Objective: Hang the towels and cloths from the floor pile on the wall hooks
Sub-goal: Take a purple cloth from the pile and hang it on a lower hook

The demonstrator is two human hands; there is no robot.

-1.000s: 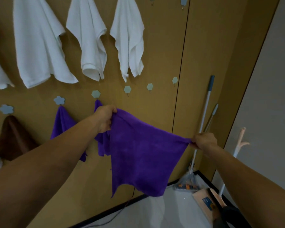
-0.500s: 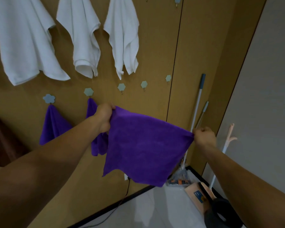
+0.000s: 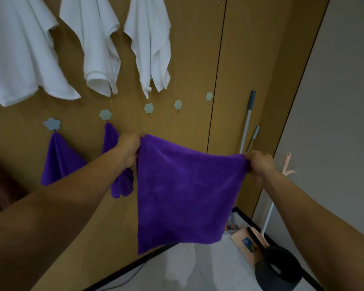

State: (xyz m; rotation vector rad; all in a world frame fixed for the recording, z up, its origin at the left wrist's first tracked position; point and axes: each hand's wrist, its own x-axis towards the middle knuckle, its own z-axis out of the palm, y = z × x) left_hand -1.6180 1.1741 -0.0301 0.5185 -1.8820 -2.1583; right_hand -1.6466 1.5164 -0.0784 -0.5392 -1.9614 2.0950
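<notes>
Purple cloth [image 3: 183,190] hangs spread below the free hook [image 3: 149,107], with its top edge running sideways. The left hand [image 3: 128,148] pinches the corner just under the hook, and the right hand [image 3: 259,162] grips the corner farther from it.

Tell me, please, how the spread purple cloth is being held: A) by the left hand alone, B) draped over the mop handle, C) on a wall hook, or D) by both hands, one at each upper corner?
D: the left hand grips one upper corner of the purple cloth and the right hand pinches the other, so it hangs spread between them.
</notes>
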